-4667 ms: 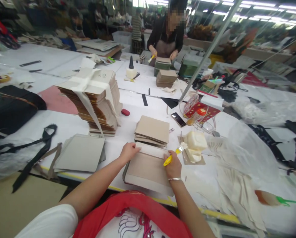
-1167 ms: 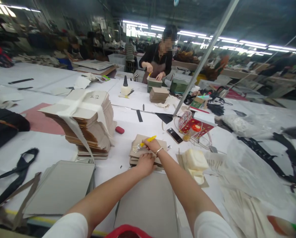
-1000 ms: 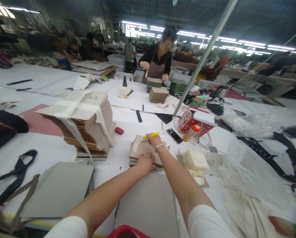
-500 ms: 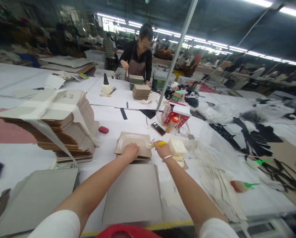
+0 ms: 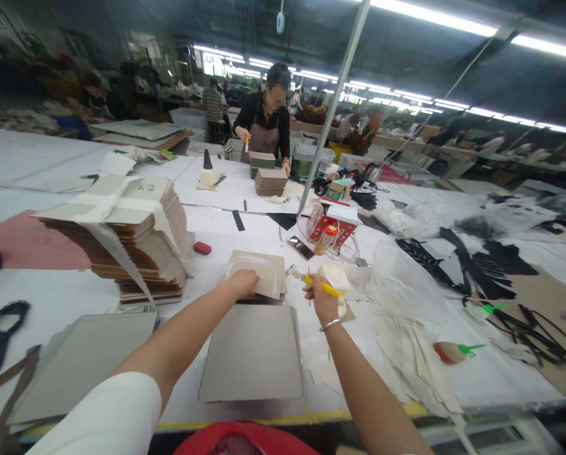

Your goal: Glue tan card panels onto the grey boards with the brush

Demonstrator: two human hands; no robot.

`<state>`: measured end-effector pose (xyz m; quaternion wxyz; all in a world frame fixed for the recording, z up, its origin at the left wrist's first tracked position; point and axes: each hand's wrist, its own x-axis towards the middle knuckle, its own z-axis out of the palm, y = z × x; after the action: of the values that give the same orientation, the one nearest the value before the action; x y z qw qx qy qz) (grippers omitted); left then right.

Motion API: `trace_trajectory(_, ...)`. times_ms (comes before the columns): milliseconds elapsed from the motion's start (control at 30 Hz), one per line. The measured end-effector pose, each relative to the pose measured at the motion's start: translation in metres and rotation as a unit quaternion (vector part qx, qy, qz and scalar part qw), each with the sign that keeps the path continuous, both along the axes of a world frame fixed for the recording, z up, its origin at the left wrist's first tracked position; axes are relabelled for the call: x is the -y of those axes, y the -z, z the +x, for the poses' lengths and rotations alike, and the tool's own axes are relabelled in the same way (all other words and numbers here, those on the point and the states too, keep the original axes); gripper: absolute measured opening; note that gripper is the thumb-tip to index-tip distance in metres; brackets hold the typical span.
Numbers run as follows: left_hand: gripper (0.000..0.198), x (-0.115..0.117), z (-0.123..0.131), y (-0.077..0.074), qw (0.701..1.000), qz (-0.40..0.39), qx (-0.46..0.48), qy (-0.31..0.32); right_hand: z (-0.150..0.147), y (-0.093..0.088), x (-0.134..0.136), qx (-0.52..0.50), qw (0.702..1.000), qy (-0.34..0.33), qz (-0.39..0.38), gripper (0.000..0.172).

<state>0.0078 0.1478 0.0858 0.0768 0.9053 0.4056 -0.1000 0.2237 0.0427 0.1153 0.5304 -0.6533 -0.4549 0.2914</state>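
My left hand [image 5: 245, 282] lies on the near edge of the top tan card of a small card stack [image 5: 257, 278], and a wet glue outline shows on that card. My right hand [image 5: 319, 297] is closed round a yellow-handled brush [image 5: 317, 284], held just right of the stack with its bristles pointing left. Right behind that hand stands a whitish glue block [image 5: 336, 278]. A grey board [image 5: 253, 351] lies flat on the white table [image 5: 245, 240] in front of me, between my arms.
A tall tied bundle of cards [image 5: 122, 237] stands at left, with more grey boards [image 5: 81, 360] near the front edge. A red eraser [image 5: 202, 248], a phone [image 5: 301, 247] and a red box [image 5: 333, 227] lie beyond. Crumpled plastic and paper [image 5: 410, 303] fill the right. A person [image 5: 266, 126] works opposite.
My right hand has drawn the brush off the top card to the right, near the glue block. My left hand stayed on the card. The view has swung rightward and up.
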Motion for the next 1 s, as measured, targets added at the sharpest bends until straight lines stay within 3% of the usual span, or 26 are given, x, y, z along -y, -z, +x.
trace_trajectory(200,0.039,-0.002,0.007,-0.002,1.000,-0.009,-0.005,0.006,-0.020,0.014,-0.042,0.195,0.965,-0.170,-0.039,0.027)
trace_trajectory(367,0.028,0.002,0.004,-0.010,1.000,-0.010,0.012,0.006,-0.021,0.007,-0.032,0.200,0.948,-0.235,-0.081,0.021)
trace_trajectory(433,0.023,0.008,0.002,-0.017,1.000,0.003,0.028,-0.008,-0.015,-0.005,-0.016,0.142,0.963,-0.218,-0.076,0.028)
trace_trajectory(533,0.026,0.021,-0.003,-0.035,0.996,0.048,0.059,-0.046,-0.003,-0.026,0.011,0.043,0.992,-0.119,-0.001,0.039)
trace_trajectory(600,0.026,0.031,-0.008,-0.051,0.980,0.099,0.130,-0.115,0.001,-0.034,0.026,0.017,0.997,-0.064,0.045,0.043)
trace_trajectory(667,0.024,0.044,-0.012,-0.064,0.931,0.125,0.267,-0.216,-0.002,-0.032,0.036,0.020,0.998,-0.043,0.050,0.042)
trace_trajectory(733,0.022,0.062,-0.011,-0.071,0.850,0.070,0.432,-0.295,-0.012,-0.022,0.039,0.038,0.998,-0.037,0.028,0.038)
trace_trajectory(800,0.024,0.082,-0.006,-0.072,0.760,-0.050,0.559,-0.327,-0.025,-0.011,0.039,0.072,0.997,-0.029,0.001,0.032)
trace_trajectory(900,0.030,0.114,0.004,-0.065,0.619,-0.194,0.673,-0.355,-0.038,0.001,0.041,0.130,0.991,-0.006,-0.009,0.027)
trace_trajectory(967,0.038,0.130,0.004,-0.059,0.553,-0.228,0.718,-0.356,-0.040,0.005,0.047,0.134,0.991,-0.002,0.004,0.026)
trace_trajectory(1000,0.042,0.137,0.001,-0.055,0.535,-0.232,0.733,-0.350,-0.038,0.007,0.051,0.125,0.992,-0.004,0.013,0.027)
